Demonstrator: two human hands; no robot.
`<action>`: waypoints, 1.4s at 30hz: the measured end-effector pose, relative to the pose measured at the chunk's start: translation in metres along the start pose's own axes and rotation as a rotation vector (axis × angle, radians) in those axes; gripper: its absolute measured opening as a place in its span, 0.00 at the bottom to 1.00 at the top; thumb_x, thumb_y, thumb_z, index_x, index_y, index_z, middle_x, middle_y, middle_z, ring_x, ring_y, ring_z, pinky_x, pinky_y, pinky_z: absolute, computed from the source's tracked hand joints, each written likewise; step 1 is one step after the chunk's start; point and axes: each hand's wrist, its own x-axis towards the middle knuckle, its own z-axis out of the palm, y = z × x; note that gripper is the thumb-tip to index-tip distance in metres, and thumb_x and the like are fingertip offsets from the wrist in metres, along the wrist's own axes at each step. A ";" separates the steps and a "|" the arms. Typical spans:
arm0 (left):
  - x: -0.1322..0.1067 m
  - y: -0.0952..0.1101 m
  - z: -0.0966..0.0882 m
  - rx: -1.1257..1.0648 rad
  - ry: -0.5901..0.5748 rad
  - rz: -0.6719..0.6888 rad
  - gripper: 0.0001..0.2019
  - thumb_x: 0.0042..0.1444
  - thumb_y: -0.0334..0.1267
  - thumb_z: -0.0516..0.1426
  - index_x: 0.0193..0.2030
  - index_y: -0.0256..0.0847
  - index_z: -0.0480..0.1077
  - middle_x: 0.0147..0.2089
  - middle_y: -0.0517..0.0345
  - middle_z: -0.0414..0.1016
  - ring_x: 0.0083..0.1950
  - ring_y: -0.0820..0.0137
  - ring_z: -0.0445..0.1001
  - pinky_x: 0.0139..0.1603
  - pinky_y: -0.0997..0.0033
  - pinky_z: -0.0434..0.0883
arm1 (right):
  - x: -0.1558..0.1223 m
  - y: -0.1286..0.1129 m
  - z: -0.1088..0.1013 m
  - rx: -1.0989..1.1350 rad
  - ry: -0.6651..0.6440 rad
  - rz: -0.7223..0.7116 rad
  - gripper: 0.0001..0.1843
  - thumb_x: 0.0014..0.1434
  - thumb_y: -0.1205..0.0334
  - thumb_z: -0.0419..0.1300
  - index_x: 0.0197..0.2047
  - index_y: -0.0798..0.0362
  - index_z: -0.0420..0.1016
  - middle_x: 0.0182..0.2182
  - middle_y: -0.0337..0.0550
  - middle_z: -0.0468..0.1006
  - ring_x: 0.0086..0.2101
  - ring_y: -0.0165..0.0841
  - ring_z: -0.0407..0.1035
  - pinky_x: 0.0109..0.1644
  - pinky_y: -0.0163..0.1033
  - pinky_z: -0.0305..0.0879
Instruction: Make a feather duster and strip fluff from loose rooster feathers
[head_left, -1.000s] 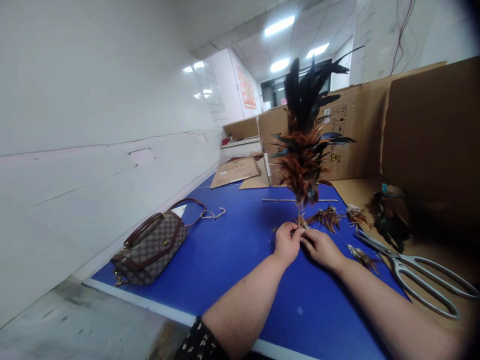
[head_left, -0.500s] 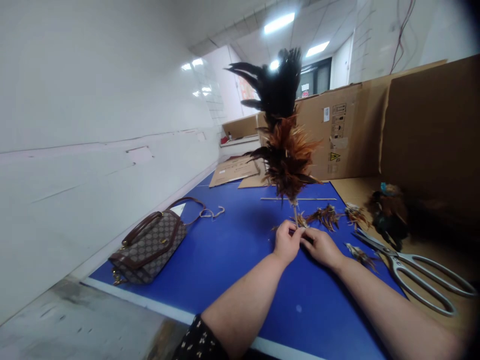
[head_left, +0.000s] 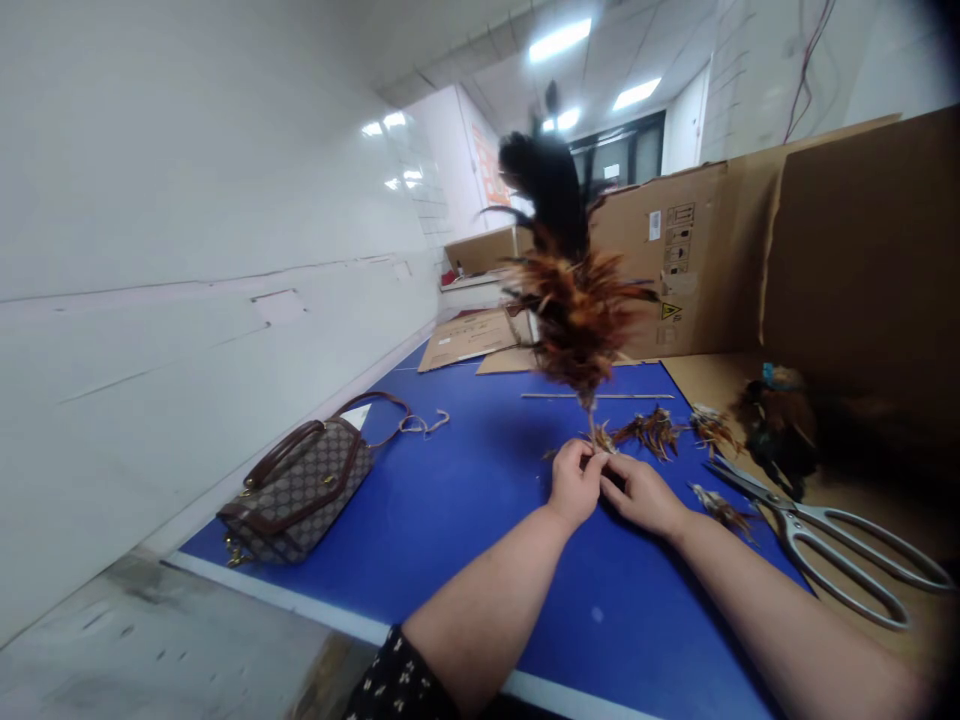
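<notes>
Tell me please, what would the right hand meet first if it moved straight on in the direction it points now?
Probably the left hand: it lies just ahead of the right hand, by the feathered stick. Whether the hands touch is unclear.

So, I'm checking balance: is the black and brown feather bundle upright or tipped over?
Upright, leaning slightly: feathers top the thin pale stick.

My left forearm (head_left: 480, 602) and right forearm (head_left: 772, 600) reach forward, bare, slanting in toward each other. My left hand (head_left: 576, 488) is curled in a pinch, its thumb toward my right hand (head_left: 643, 497), whose fingers bend inward, the fingertips of both close together.
</notes>
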 end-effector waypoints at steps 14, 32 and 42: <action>0.000 0.011 -0.007 -0.087 -0.221 0.099 0.12 0.69 0.37 0.52 0.51 0.41 0.76 0.51 0.48 0.79 0.55 0.64 0.77 0.62 0.57 0.71 | 0.000 0.010 0.003 -0.003 0.023 0.016 0.11 0.68 0.62 0.53 0.40 0.52 0.77 0.36 0.51 0.83 0.37 0.40 0.77 0.43 0.43 0.72; 0.002 0.006 0.000 -0.072 -0.039 -0.102 0.08 0.58 0.40 0.65 0.32 0.40 0.76 0.36 0.54 0.82 0.38 0.66 0.80 0.47 0.64 0.76 | 0.001 0.009 0.005 0.055 0.005 0.012 0.19 0.70 0.59 0.53 0.60 0.51 0.77 0.56 0.55 0.81 0.56 0.45 0.76 0.64 0.54 0.70; -0.002 0.008 -0.004 -0.011 -0.232 0.124 0.15 0.69 0.35 0.51 0.59 0.41 0.72 0.54 0.46 0.78 0.57 0.62 0.76 0.64 0.55 0.71 | 0.002 0.011 0.004 0.052 -0.001 0.040 0.16 0.71 0.59 0.49 0.41 0.50 0.78 0.39 0.50 0.83 0.40 0.41 0.78 0.47 0.46 0.75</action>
